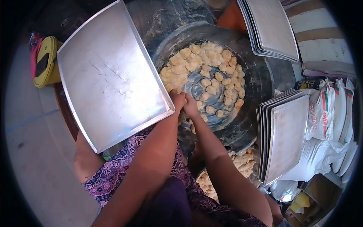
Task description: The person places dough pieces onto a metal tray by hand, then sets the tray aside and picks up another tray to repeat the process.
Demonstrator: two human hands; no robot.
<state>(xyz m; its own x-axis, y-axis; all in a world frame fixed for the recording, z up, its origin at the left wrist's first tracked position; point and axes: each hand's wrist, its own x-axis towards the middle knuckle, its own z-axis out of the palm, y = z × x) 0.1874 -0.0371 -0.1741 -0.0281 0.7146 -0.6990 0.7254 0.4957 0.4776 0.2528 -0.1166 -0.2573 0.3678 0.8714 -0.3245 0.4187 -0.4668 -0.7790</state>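
Observation:
A wide dark tub holds many pale dough balls and a larger heap of dough along its left side. My left hand is closed at the near edge of that heap, beside the corner of a metal tray. Right against it is my right hand, its fingers curled inward. The two hands touch or nearly touch, and whatever they grip between them is hidden. The empty metal tray lies tilted to the left of my forearms, overlapping the tub's rim.
Stacked metal trays stand at the right, with another stack at the upper right. White printed sacks lie beyond. A second container of dough sits below the tub. A yellow bucket with a phone on its lid stands far left.

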